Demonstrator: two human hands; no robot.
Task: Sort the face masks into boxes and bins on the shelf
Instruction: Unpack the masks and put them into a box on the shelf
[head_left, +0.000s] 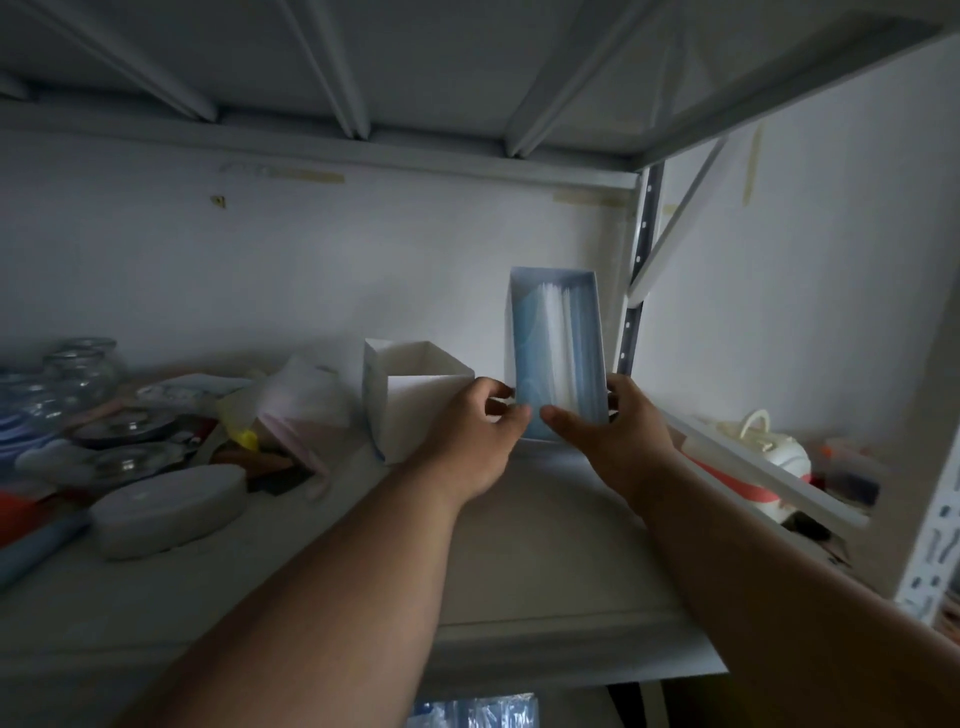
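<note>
A tall open box (519, 312) full of blue and white face masks (558, 343) is tilted up at the right end of the shelf (519, 545), its open face toward me. My left hand (467, 436) grips its lower left corner. My right hand (608, 431) grips its lower right side, thumb across the front. An open white box (415, 395) stands just left of it, behind my left hand. More blue masks (467, 712) show on the level below.
At the left of the shelf lie glass jars (83, 369), lids, a white oval case (166, 509) and a crumpled bag (306, 395). A metal upright (639, 291) and a brace stand right of the mask box. A white and red bag (769, 467) lies beyond.
</note>
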